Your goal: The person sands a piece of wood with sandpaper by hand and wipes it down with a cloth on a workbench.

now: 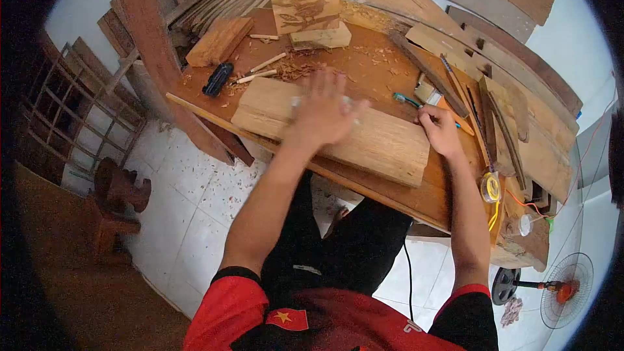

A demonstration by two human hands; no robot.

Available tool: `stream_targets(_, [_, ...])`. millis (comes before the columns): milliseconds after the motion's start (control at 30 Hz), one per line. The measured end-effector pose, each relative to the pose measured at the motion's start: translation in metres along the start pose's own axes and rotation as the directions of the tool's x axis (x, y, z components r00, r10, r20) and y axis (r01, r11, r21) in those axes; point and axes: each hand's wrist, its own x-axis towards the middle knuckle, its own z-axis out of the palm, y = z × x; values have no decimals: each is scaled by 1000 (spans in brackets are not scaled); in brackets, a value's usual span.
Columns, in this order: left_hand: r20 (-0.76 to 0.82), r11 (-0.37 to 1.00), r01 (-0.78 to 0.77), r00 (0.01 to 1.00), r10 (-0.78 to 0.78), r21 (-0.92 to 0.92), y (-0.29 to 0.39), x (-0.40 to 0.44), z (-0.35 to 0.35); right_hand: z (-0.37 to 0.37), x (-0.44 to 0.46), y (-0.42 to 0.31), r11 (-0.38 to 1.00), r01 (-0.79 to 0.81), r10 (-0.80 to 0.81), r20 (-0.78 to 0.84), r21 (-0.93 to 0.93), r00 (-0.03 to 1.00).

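Note:
A thick wooden board (pixel 383 146) lies lengthwise along the front edge of the workbench. My left hand (pixel 325 110) is over its middle, blurred by motion, palm down with fingers spread. Something small and pale shows at the edges of this palm, too blurred to name. At the board's right end rests my right hand (pixel 441 130), its fingers curled in; whatever they may hold is hidden. Just beyond those fingers lies a teal brush (pixel 404 98), beside a wide paintbrush (pixel 427 92).
On the bench (pixel 370 52) are wood shavings, a carved bird plaque (pixel 307 10), a wood block (pixel 219 41), a black tool (pixel 218 79) and thin sticks (pixel 261 76). Planks (pixel 520 104) and a yellow tape measure (pixel 490 187) are at right. A fan (pixel 567 290) stands lower right.

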Motion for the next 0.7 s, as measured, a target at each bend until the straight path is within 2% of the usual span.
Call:
stream_targets(67, [-18,992,-120,993,120,-29,41,5,19,-1,-1,-3,999,-30,31,24,-30,999])
stream_targets(167, [-108,950,-310,946,305,-28,84,-14,49,-1,-2,-2,999,3,-4,28,32,1000])
stream_targets(200, [-142,932,-361,924,354,-28,90,-19,45,-1,-1,-4,1000,10,-10,24,20,1000])
stream_targets(300, [-74,917,-392,919,387,-72,70,-33,27,-2,-3,-4,1000,8,-8,20,5,1000])
stream_targets(400, [-38,965,-262,964,262,-2,17,-41,12,0,-1,4,1000,12,-12,20,4,1000])
stream_targets(467, [12,977,-161,987,161,137,-31,-38,1,1,0,5,1000,11,-11,19,12,1000])
stream_targets(533, [5,996,-8,1000,8,92,-58,-26,-14,2,1,7,999,-35,34,28,38,999])
stream_targets(567, [5,996,67,998,-67,62,-64,-22,-17,3,-1,7,999,-24,23,21,29,1000])
stream_targets(667, [41,979,151,987,-158,137,-33,1,-18,0,0,5,1000,17,-17,-3,13,1000])
stream_targets(700, [56,989,108,992,-114,96,-18,6,-13,1,0,5,999,25,-25,-4,27,1000])
